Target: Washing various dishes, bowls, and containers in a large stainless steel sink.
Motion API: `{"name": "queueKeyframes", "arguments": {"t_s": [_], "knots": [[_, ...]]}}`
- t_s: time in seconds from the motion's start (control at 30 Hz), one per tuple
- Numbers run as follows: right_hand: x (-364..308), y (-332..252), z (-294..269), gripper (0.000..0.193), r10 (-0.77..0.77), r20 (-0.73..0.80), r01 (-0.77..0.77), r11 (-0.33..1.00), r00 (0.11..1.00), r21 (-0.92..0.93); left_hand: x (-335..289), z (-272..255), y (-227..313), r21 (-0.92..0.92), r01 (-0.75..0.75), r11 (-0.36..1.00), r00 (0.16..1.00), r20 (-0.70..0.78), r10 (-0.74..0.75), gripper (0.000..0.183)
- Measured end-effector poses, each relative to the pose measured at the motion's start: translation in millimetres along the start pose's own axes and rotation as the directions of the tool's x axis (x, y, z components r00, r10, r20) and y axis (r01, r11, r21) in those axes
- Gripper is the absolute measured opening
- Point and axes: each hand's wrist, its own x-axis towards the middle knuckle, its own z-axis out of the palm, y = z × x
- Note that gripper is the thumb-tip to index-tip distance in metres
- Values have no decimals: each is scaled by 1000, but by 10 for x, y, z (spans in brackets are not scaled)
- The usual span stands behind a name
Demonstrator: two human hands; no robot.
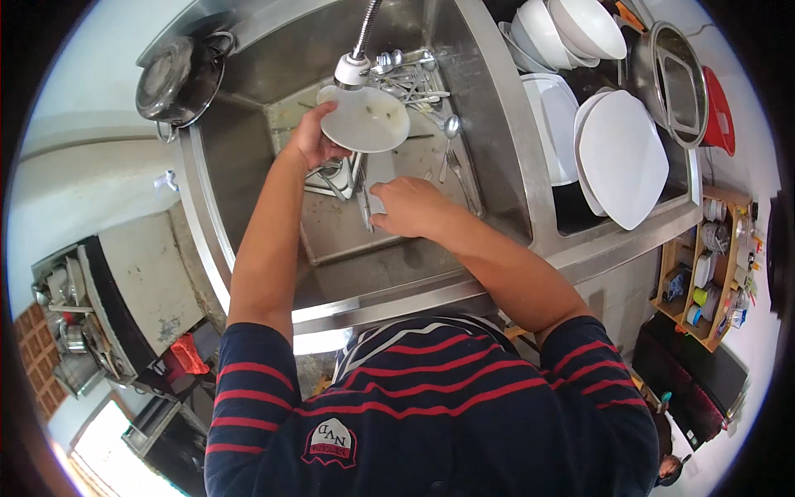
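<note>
Over the steel sink point(397, 269), my left hand point(313, 139) grips the left edge of a shallow white dish point(364, 123), tilted so its inside faces up, with small dark bits of residue in it. My right hand point(410, 205) is lower and to the right, fingers curled together around something pale that I cannot make out. Close to its fingertips lies a fork point(363, 199). A tap head point(352, 72) on a coiled metal hose hangs just above the dish; no water is visible. Spoons and forks point(418, 87) lie heaped at the back of the sink.
A dark metal pot point(178, 83) stands at the left rim. On the right, white plates point(623, 157) and stacked white bowls point(542, 33) fill a second basin, beside a steel bowl point(675, 83) and a red container point(719, 112). A wooden shelf point(704, 273) holds kitchenware.
</note>
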Motion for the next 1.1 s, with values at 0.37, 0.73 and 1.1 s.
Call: {"name": "queueKeyframes", "arguments": {"t_s": [0.37, 0.73, 1.1], "knots": [[-11, -8, -38, 34, 28, 59, -29, 999, 998, 16, -243, -112, 400, 564, 155, 811, 961, -276, 9, 49], [2, 6, 1, 28, 24, 30, -23, 999, 999, -27, -134, -310, 202, 420, 269, 867, 963, -99, -251, 37], [64, 172, -172, 23, 152, -115, -156, 987, 982, -33, -140, -160, 271, 541, 41, 840, 977, -196, 78, 41]]}}
